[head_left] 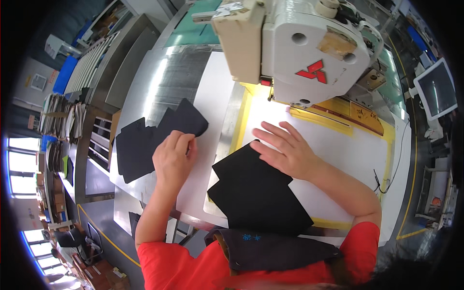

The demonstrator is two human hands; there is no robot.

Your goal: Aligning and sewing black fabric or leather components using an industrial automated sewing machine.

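My left hand (173, 159) is closed, thumb and fingertips pinched together at the near edge of a dark fabric piece (181, 118). That piece lies overlapping more dark cut fabric pieces (135, 152) on the left of the metal table. My right hand (289, 152) is open with fingers spread, over the far right edge of a black fabric panel (258, 198). The panel has notched sides and lies on the white work surface right in front of me. Beyond my right hand stands the white head of a large industrial sewing machine (309, 53).
Yellow tape (244, 113) edges the white plate beneath the machine head. A yellowish bar (357, 116) runs along the machine's right side. Far right is a screen (436, 89); a thin black cable (400, 169) lies at the table's right edge. Racks and stacked materials (58, 116) stand left.
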